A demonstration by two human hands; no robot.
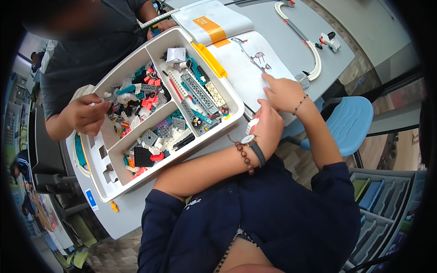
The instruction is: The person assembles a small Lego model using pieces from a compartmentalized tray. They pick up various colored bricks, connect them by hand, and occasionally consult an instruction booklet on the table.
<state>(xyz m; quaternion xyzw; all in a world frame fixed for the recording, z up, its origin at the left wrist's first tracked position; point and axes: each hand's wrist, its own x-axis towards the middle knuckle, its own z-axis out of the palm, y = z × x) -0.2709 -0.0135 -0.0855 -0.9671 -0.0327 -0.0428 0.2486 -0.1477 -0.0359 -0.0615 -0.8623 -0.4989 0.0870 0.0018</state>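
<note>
My left hand [269, 126], with a watch and a beaded bracelet at its wrist, is closed around a small white and red building-brick piece [251, 126], mostly hidden by the fingers. Just beyond it, my right hand [287, 94] has its index finger stretched out over the open instruction booklet [248, 61]. That fingertip is at the lower end of a printed picture of a grey and red model on the page. Nothing shows in the right hand. To the left stands a white sorting tray [150, 181] of building bricks, its compartments filled with loose pieces.
Across the table a person's hand [86, 113] reaches over the tray; their other hand [161, 28] is behind it. A curved white and grey track [314, 59] and a small white model [331, 42] lie far right. A blue chair [349, 125] stands beside the table.
</note>
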